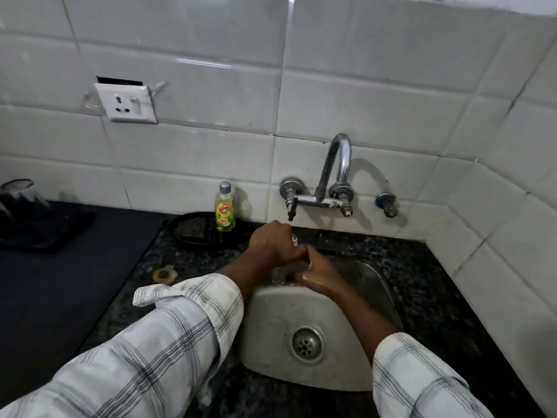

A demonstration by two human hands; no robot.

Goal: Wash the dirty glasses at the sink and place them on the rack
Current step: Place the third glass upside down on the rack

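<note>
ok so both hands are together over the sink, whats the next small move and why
Probably keep both hands low over the sink and turn the glass a little to rub its other side. The left hand and wet right hand meet at it, but they hide most of it, so how clean it is cannot be told. No rack is in view yet.

Dim, soft-focus view; tiles [361, 55] bow at the edges.

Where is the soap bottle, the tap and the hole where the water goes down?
soap bottle [225, 213]: head view, on its yellow label.
tap [340, 152]: head view, on the curved chrome spout.
drain hole [307, 344]: head view, on the round metal strainer in the sink.
</note>
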